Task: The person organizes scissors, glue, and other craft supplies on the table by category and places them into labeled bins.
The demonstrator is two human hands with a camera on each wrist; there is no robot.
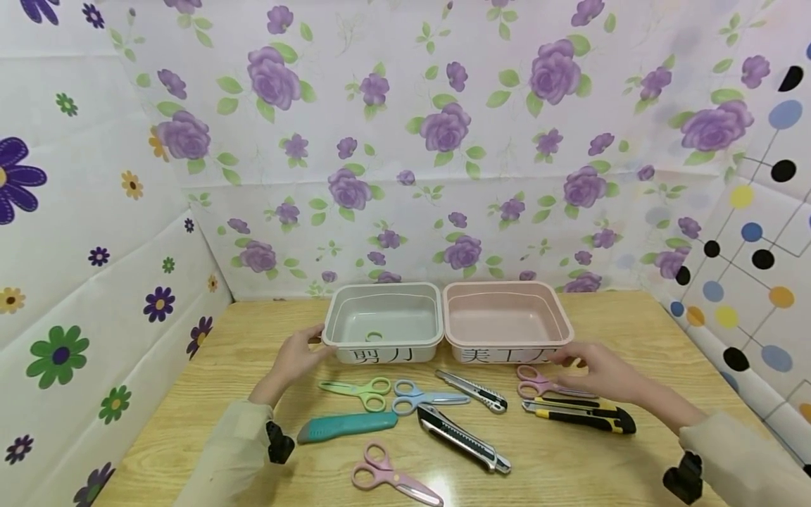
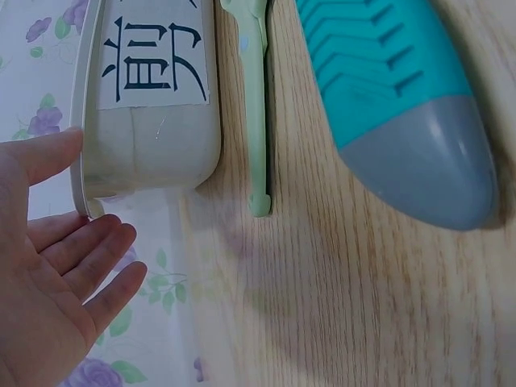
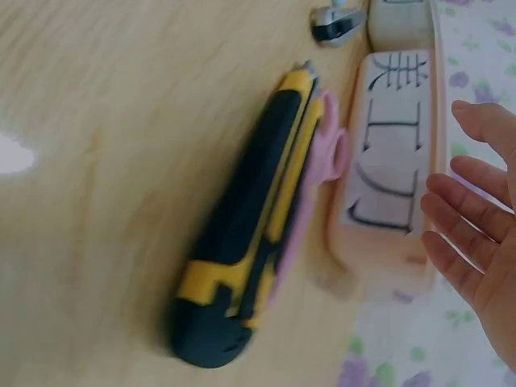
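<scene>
A light grey plastic box (image 1: 383, 353) and a pink plastic box (image 1: 507, 353) stand side by side, each with a black-lettered white label on its front. My left hand (image 1: 302, 358) is at the grey box's left front corner, thumb and fingertips at the rim, fingers fairly straight. At the pink box's right front corner is my right hand (image 1: 592, 362), its fingers loosely extended and nothing in its grasp; contact with the box is unclear. Below that hand lie a yellow-and-black utility knife (image 3: 242, 218) and pink scissors (image 1: 535, 381), partly hidden.
Green scissors (image 1: 361, 389), blue scissors (image 1: 421, 398), a slim utility knife (image 1: 472, 391), a teal cutter (image 1: 348, 426), a black-and-silver utility knife (image 1: 462, 438) and more pink scissors (image 1: 393, 477) lie before the boxes on the wooden table (image 1: 253, 486). A flowered cloth (image 1: 405, 155) hangs behind.
</scene>
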